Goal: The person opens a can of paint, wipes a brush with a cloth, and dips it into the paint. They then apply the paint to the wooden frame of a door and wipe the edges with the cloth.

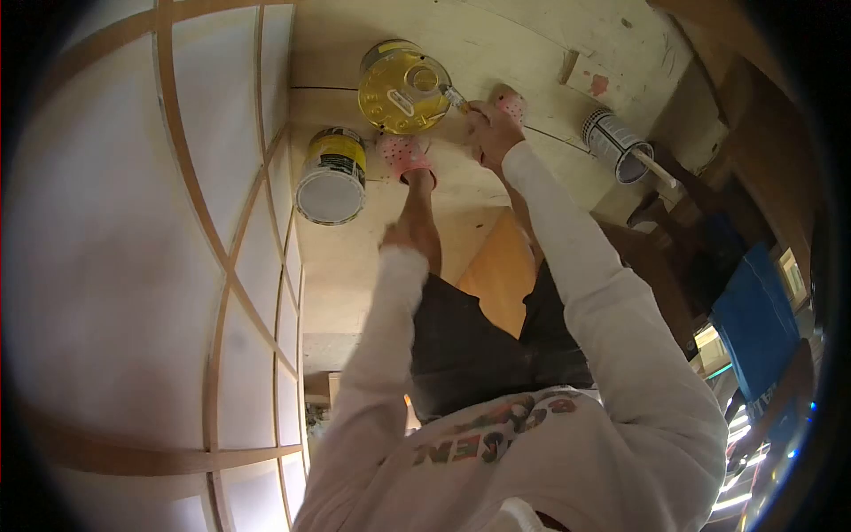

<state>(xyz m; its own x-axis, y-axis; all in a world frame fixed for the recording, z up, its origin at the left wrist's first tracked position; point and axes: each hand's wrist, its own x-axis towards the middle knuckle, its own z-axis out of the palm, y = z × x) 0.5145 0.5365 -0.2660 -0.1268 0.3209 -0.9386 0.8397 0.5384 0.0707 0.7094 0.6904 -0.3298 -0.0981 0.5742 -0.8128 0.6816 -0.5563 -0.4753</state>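
My right hand is closed around the handle of a small paintbrush. The brush end is at the right edge of a yellow-topped paint can, which has a round shape like an opening in its top. Lower in the view, my left hand is beside my shin, its fingers mostly hidden and blurred. Between that hand and the panelled wall stands a second paint can, its top whitish and its side yellow and dark.
White panels framed in wood strips line the left side. My pink clogs are on the pale floor. Right of them is a can with a stick in it. A blue sheet-like item hangs farther right.
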